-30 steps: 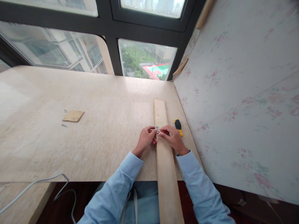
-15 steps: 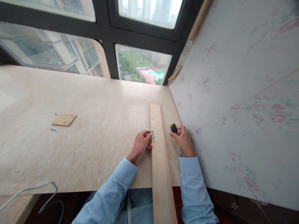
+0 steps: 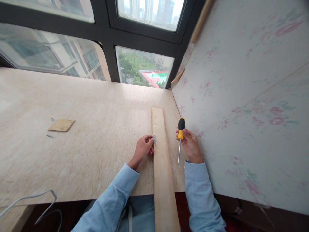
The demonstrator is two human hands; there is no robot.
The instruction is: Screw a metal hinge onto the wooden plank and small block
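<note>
A long wooden board (image 3: 162,174) lies lengthwise on the counter and reaches past its front edge toward me. At the board's left edge, my left hand (image 3: 144,146) pinches a small metal bracket (image 3: 154,137) against the wood, thumb on top. What looks like a screw (image 3: 155,141) sits by the thumb tip. To the right of the board, my right hand (image 3: 190,141) grips a screwdriver (image 3: 181,128) by its black and yellow handle. Its bare shaft points down toward me, apart from the board.
On the left of the stone-patterned counter (image 3: 101,129) lies a small wooden plate (image 3: 61,125) with small metal pieces (image 3: 50,136) beside it. A floral-papered wall (image 3: 229,129) rises close to my right hand. A white cable (image 3: 29,196) loops at the lower left. Windows stand behind.
My right hand has turned the screwdriver, so its handle stands higher and its shaft now shows fully. My left hand stays on the bracket. The whole view has shifted slightly.
</note>
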